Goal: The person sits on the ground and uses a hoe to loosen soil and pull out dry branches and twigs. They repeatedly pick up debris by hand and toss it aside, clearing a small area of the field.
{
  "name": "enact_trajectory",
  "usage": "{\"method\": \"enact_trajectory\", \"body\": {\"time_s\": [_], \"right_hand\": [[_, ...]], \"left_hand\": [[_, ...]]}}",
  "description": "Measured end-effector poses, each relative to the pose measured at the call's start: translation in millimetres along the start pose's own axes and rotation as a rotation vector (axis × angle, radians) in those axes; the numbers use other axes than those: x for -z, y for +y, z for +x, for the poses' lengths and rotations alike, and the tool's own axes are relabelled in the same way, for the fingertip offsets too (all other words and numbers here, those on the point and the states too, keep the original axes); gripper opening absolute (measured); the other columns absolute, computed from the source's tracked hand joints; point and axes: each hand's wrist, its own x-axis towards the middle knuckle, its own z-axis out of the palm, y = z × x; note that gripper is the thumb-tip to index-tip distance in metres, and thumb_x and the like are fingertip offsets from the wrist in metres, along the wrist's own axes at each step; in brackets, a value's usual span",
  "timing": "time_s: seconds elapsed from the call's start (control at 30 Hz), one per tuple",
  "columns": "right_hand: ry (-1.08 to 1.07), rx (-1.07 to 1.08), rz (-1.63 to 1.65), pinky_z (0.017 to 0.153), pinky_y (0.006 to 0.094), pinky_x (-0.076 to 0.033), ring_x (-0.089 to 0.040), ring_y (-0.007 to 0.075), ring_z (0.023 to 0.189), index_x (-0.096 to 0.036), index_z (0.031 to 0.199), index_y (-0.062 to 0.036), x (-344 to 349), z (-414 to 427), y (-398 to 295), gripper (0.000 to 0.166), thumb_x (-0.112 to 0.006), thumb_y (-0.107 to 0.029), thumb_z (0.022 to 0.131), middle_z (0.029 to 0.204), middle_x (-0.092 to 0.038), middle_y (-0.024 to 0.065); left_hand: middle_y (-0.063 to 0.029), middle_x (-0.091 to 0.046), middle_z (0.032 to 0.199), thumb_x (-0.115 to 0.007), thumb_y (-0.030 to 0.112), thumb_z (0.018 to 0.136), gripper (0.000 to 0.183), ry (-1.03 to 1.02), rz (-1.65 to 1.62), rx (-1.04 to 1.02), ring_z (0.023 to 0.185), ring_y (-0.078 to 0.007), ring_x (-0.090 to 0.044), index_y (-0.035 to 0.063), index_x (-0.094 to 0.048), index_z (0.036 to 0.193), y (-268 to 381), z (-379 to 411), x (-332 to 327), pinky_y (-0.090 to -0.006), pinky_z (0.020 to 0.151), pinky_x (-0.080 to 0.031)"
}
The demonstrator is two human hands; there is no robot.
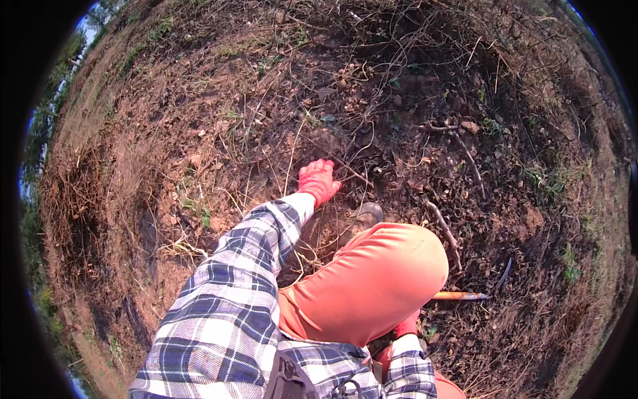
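My left hand (318, 182), in a red glove, reaches forward with its back up, low over the soil. Its thumb stands apart from the fingers, and I see nothing in it. A thin brown twig (355, 173) lies just right of the fingertips. My right hand (408, 324), gloved in red too, is mostly hidden behind my bent knee (413, 254). From behind that knee sticks out the wooden handle of a sickle (461, 296), its curved blade pointing away to the right. The knee hides whether my right fingers hold the handle.
Dry leaves and soil (498, 219) cover the sloping ground. Tangled dry vines (413, 30) lie at the far side. A thick stick (442, 224) lies beyond my knee, and a forked branch (468, 154) farther out. My shoe (368, 213) stands near my left hand.
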Motion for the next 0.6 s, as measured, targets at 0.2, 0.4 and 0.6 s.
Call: {"method": "enact_trajectory", "body": {"time_s": [0.2,0.4,0.6], "right_hand": [[0.316,0.179,0.159,0.035,0.0281,-0.040,-0.045,0.0141,0.038,-0.054,0.083,0.0006,26,32,23,0.019,-0.056,-0.018,0.085,0.059,-0.051,0.0056],[0.448,0.447,0.703,0.039,0.0253,-0.041,-0.044,0.0125,0.039,-0.052,0.093,-0.0011,80,2,-136,0.017,-0.053,-0.017,0.089,0.055,-0.045,0.0017],[0.571,0.833,0.661,0.055,0.0243,-0.049,-0.054,0.0109,0.058,-0.053,0.105,0.0023,172,-63,-229,0.025,-0.052,-0.019,0.091,0.073,-0.057,0.0045]], "left_hand": [[-0.0168,-0.060,0.102,-0.049,0.033,0.086,0.031,-0.273,-0.214,0.035,0.094,-0.0363,-0.057,0.0170,-0.057,0.112,-2,9,-38,-0.0440,0.079,-0.046],[-0.0058,-0.053,0.067,-0.060,0.024,0.083,0.025,0.515,-0.162,-0.593,0.056,-0.0260,-0.056,0.0209,-0.059,0.107,42,-18,86,-0.0366,0.044,-0.044],[0.0020,-0.048,0.067,-0.054,0.017,0.074,0.034,0.716,-0.071,-1.449,0.061,-0.0146,-0.054,0.0214,-0.057,0.107,196,-33,171,-0.0285,0.047,-0.045]]}}
